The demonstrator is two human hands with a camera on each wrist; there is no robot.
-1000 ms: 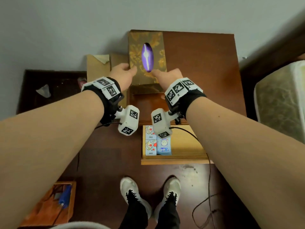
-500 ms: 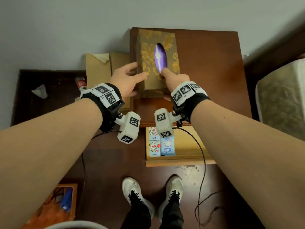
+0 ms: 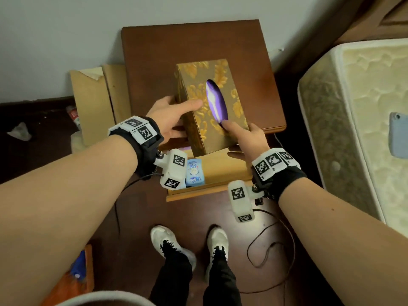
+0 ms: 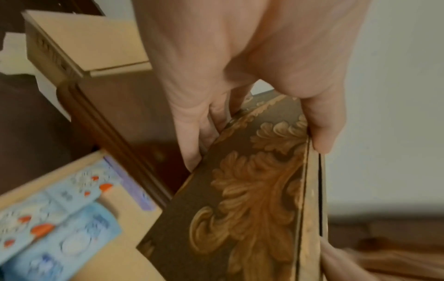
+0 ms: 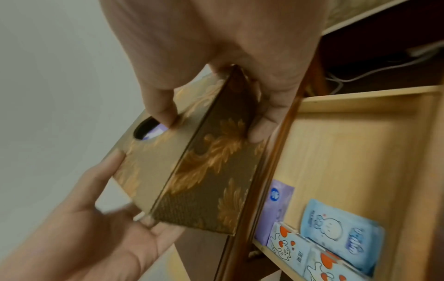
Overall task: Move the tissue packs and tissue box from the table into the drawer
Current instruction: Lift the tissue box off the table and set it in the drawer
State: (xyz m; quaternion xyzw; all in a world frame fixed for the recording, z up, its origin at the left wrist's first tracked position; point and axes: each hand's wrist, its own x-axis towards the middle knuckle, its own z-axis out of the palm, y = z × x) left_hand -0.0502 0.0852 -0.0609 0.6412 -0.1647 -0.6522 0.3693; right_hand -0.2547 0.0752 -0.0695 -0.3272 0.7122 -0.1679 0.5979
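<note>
A brown tissue box [image 3: 209, 107] with gold leaf print and a purple oval slot hangs lifted over the front edge of the brown table [image 3: 154, 47]. My left hand [image 3: 174, 115] grips its left side, thumb on top and fingers underneath [image 4: 192, 144]. My right hand [image 3: 245, 133] holds the near right corner, thumb by the slot [image 5: 163, 112]. The box [image 5: 204, 165] is tilted. Below it the light wooden drawer [image 3: 223, 171] stands pulled out, holding a blue tissue pack [image 3: 194, 173], white packs with orange print [image 5: 288, 245] and a purple pack [image 5: 276, 207].
A mattress [image 3: 357, 120] stands close on the right with a blue phone [image 3: 398, 135] on it. Cardboard sheets [image 3: 95, 102] lean against the wall left of the table. A black cable [image 3: 271, 250] loops on the floor beside my white shoes [image 3: 172, 241].
Both hands have lifted the tissue box off the back of the table and carried it toward me, to the table's front edge above the drawer. The grip has closed round the box.
</note>
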